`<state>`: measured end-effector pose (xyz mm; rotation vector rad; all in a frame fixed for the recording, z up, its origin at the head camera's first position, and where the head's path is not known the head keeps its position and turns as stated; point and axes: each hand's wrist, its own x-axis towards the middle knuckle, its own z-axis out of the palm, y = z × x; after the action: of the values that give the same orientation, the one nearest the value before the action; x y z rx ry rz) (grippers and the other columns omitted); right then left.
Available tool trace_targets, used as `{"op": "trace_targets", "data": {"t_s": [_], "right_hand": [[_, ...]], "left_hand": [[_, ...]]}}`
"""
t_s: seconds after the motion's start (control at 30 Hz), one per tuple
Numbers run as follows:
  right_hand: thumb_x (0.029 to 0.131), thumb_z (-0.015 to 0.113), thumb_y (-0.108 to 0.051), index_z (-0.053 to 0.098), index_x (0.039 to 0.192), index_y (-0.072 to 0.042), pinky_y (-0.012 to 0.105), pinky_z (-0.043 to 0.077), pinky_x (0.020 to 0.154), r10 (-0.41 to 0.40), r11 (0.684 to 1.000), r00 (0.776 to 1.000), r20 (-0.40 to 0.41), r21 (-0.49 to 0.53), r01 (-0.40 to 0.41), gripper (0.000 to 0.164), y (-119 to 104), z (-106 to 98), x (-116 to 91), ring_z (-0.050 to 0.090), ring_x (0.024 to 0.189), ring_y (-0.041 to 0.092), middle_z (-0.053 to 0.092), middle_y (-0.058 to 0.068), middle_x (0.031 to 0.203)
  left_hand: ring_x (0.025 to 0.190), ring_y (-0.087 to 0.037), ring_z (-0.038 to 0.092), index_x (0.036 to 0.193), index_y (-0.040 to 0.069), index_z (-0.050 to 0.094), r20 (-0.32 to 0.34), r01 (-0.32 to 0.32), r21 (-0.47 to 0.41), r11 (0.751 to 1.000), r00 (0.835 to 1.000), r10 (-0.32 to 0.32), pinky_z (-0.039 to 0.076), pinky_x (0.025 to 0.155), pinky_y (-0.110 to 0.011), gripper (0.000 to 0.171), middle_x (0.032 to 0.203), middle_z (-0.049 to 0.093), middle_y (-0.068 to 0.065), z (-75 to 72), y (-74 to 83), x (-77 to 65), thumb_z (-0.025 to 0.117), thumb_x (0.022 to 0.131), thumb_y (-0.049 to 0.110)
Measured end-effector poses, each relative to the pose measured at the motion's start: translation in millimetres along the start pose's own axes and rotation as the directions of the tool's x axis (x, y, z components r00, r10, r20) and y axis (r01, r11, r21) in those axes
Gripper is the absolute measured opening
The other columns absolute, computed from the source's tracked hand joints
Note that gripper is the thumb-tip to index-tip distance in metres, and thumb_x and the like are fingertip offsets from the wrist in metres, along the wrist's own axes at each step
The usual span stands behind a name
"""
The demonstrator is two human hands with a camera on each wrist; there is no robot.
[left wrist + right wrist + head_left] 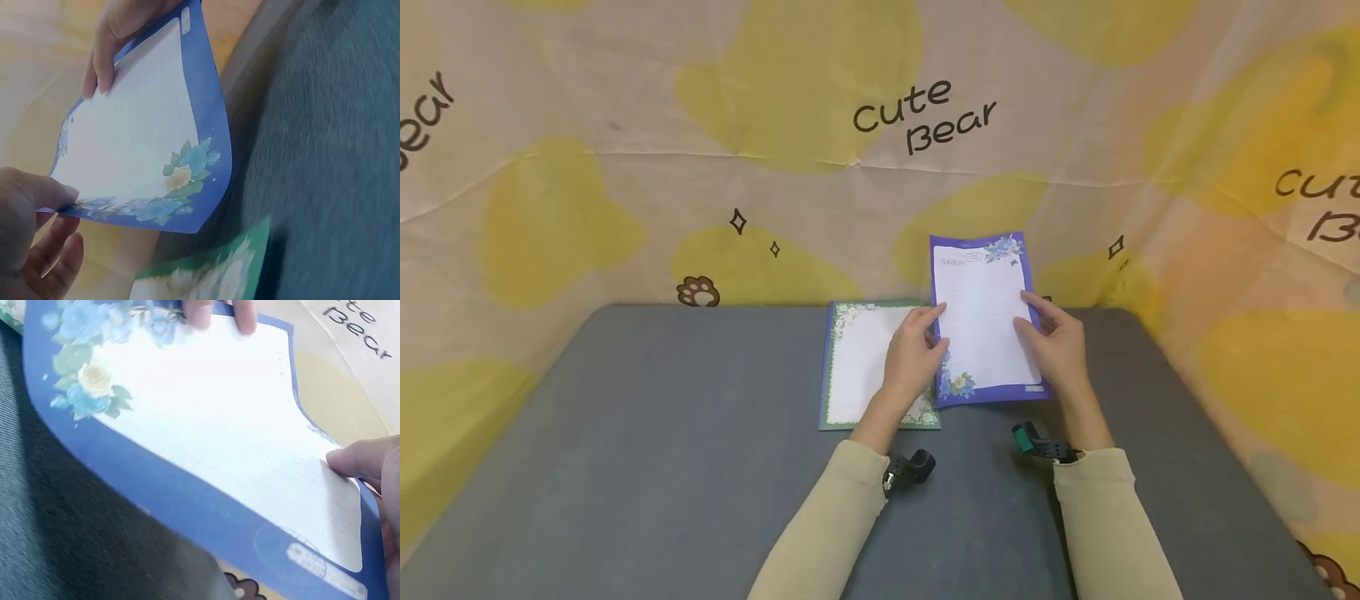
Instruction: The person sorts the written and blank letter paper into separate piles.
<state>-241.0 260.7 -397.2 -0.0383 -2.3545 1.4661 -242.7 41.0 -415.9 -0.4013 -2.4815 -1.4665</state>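
Blue-bordered paper point(983, 327) between fingers point(105, 69)

The beige-sleeved left arm point(823, 525) and right arm point(1116, 529) extend from the bottom edge; the bare left hand point(912, 354), near centre, and bare right hand point(1062, 346), farther right, pinch.

Over the table point(662, 433), matt and finely rough, my blue-bordered sheet point(981, 325) is smooth paper. The green-bordered sheet point(861, 358) on the table looks like paper too. Behind the table, the backdrop point(805, 200) is creased cloth; my sleeves point(827, 517) are matt cloth.
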Motion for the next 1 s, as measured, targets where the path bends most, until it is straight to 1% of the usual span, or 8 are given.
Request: {"op": "trace_targets", "data": {"t_s": [0.13,0.27,0.4,0.47,0.67,0.8,0.9,1.0], "right_hand": [[0.096,0.067,-0.012,0.062,0.139,-0.008,0.033,0.053,0.104,-0.008,1.0,1.0,-0.008,-0.012,0.008,0.043,2,-7,-2,0.058,0.134,0.032,0.057,0.014,0.148],[0.096,0.068,-0.011,0.063,0.138,-0.008,0.008,0.052,0.087,-0.038,0.999,0.999,0.001,-0.003,0.038,0.043,3,-12,-3,0.06,0.132,0.035,0.058,0.015,0.147],[0.095,0.069,-0.011,0.062,0.139,-0.008,0.002,0.049,0.078,-0.074,0.997,0.997,0.015,0.007,0.074,0.044,4,-15,-2,0.059,0.131,0.037,0.057,0.017,0.147],[0.095,0.069,-0.011,0.062,0.138,-0.008,0.001,0.048,0.077,-0.082,0.997,0.996,0.016,-0.005,0.082,0.044,5,-16,-2,0.06,0.129,0.037,0.057,0.018,0.147],[0.095,0.07,-0.015,0.063,0.139,-0.01,0.006,0.049,0.065,-0.031,0.993,0.999,0.018,-0.115,0.032,0.044,15,-16,-2,0.067,0.102,0.034,0.06,0.02,0.143],[0.095,0.069,-0.017,0.062,0.14,-0.011,0.008,0.049,0.066,0.014,0.988,1.0,0.027,-0.155,-0.01,0.046,23,-15,-2,0.07,0.103,0.037,0.063,0.023,0.138],[0.096,0.068,-0.017,0.061,0.141,-0.011,0.02,0.056,0.076,0.036,0.982,0.999,0.041,-0.187,-0.028,0.046,29,-14,-2,0.069,0.11,0.041,0.062,0.024,0.139],[0.097,0.065,-0.018,0.059,0.143,-0.012,0.038,0.059,0.088,0.057,0.971,0.996,0.073,-0.236,-0.039,0.046,33,-12,-1,0.066,0.116,0.041,0.058,0.022,0.144]], "left_hand": [[0.078,-0.012,0.06,0.142,0.012,0.059,-0.004,-0.002,-0.005,1.0,1.0,0.002,0.047,0.063,-0.016,0.053,0.138,0.062,-0.01,7.0,-1.8,-4.5,0.069,0.09,0.003],[0.08,-0.012,0.061,0.141,0.013,0.06,-0.011,0.013,0.008,1.0,1.0,-0.013,0.048,0.065,-0.018,0.054,0.137,0.063,-0.008,10.6,-4.4,-4.3,0.07,0.089,0.003],[0.084,-0.013,0.061,0.141,0.016,0.061,-0.014,0.029,0.022,0.999,0.999,-0.029,0.048,0.066,-0.019,0.054,0.137,0.062,-0.006,13.4,-6.1,-3.0,0.071,0.089,0.005],[0.086,-0.013,0.06,0.141,0.017,0.061,-0.008,0.033,0.031,0.999,0.999,-0.033,0.047,0.066,-0.018,0.054,0.138,0.062,-0.006,14.7,-6.7,-3.1,0.072,0.088,0.005],[0.083,-0.016,0.06,0.142,0.015,0.059,0.032,0.046,0.06,0.997,0.998,-0.048,0.051,0.067,-0.024,0.056,0.141,0.06,-0.007,20.1,-10.9,-6.0,0.073,0.088,0.005],[0.112,-0.026,0.068,0.143,0.014,0.058,0.059,0.056,0.117,0.992,0.996,-0.063,0.058,0.092,-0.037,0.057,0.142,0.06,-0.009,24.5,-13.2,-6.8,0.073,0.088,0.007],[0.129,-0.029,0.061,0.142,0.012,0.059,0.062,0.052,0.187,0.981,0.996,-0.065,0.052,0.107,-0.041,0.055,0.14,0.063,-0.01,25.6,-15.3,-7.5,0.073,0.089,0.012],[0.128,-0.03,0.06,0.14,0.011,0.061,0.062,0.047,0.234,0.971,0.996,-0.063,0.05,0.109,-0.042,0.052,0.136,0.066,-0.01,24.8,-19.5,-8.9,0.074,0.09,0.016]]}}
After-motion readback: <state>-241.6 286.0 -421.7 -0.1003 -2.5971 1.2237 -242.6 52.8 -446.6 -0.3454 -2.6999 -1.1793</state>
